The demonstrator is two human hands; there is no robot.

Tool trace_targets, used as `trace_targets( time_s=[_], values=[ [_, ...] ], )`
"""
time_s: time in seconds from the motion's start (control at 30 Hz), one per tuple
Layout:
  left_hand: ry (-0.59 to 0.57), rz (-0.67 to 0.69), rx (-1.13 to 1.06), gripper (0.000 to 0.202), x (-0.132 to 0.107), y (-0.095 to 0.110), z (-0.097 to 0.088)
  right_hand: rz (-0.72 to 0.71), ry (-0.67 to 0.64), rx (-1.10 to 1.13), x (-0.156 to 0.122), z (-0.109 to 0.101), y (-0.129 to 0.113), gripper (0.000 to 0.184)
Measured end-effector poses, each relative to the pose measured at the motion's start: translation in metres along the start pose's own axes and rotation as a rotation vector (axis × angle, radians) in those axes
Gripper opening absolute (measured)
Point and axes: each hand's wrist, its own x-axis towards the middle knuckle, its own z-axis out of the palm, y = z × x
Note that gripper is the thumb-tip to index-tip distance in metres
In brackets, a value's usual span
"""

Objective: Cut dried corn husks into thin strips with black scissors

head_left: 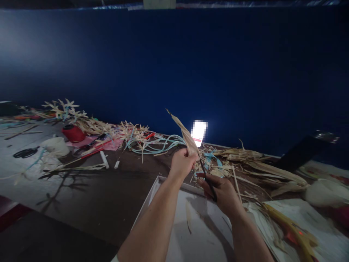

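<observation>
My left hand (182, 163) is closed on a dried corn husk (184, 133), whose dark narrow tip points up and left. In my right hand (222, 189) is a pair of black-handled scissors (209, 182); the blades reach up to the lower edge of the husk beside my left fingers. Part of the blades is hidden behind the husk and hand. Below both hands lies a shallow white tray (188, 218), with a narrow husk piece (188, 214) in it.
More dried husks (275, 173) lie at the right, near a yellow glue gun (291, 229). Behind my hands glows a bright phone-like screen (199, 133). Pale blue cords (155, 146), husk flowers (65, 109), a red thread spool (73, 133) and black scissors (26, 152) spread leftward.
</observation>
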Motion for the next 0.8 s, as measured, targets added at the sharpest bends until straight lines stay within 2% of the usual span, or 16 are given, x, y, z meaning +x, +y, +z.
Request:
trace_targets(
  time_s=[0.1,0.23,0.4,0.5,0.8],
  values=[
    [0.016,0.019,0.029,0.019,-0.0003,-0.0009,-0.0001,-0.007,0.012,-0.031,0.0001,0.0006,0.0003,0.047],
    [0.040,0.062,0.099,0.019,-0.0012,-0.0023,0.0001,-0.007,0.012,0.032,0.0011,0.0045,0.0012,0.049],
    [0.020,0.088,0.158,0.020,-0.0034,-0.0033,0.0034,0.004,0.098,0.083,0.0003,0.0096,-0.0025,0.052],
    [0.039,0.122,0.197,0.020,-0.0045,-0.0032,0.0051,-0.006,0.102,0.096,0.0002,0.0098,-0.0021,0.051],
    [0.023,0.097,0.198,0.024,-0.0072,0.0023,0.0052,-0.004,0.104,0.117,0.0018,0.0087,0.0036,0.049]
  ],
)
